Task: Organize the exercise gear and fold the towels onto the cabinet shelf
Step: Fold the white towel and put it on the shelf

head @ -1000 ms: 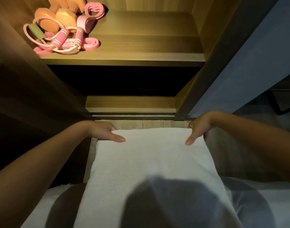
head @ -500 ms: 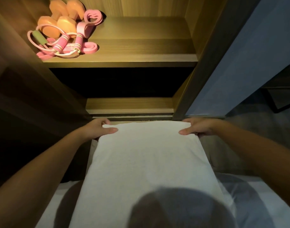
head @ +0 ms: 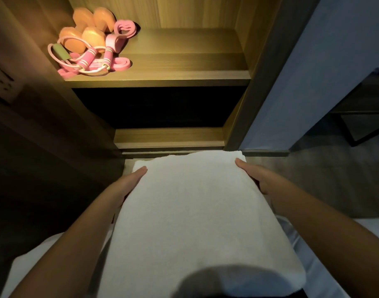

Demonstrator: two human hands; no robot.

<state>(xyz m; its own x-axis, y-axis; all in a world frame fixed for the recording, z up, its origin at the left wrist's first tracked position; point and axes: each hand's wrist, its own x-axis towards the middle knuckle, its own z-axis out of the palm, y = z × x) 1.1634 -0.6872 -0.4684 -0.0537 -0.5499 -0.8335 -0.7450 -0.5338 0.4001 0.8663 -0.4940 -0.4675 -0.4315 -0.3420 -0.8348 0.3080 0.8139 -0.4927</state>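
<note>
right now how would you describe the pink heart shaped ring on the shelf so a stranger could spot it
Look at the lit wooden cabinet shelf, where a heap of exercise gear sits in the back left corner. At the heap's right rear edge, beside the orange dumbbells, is the pink heart shaped ring. Unlike the pink striped skipping rope handles in front of it, it is a flat loop with an open middle.

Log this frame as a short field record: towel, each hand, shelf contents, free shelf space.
towel: white towel, folded flat, held in front of the cabinet, not yet on a shelf
left hand: left hand along the towel's left edge
right hand: right hand along its right edge
shelf contents: orange dumbbells, jump rope and pink bands at the left of the lit shelf
free space: right part of that shelf
</note>
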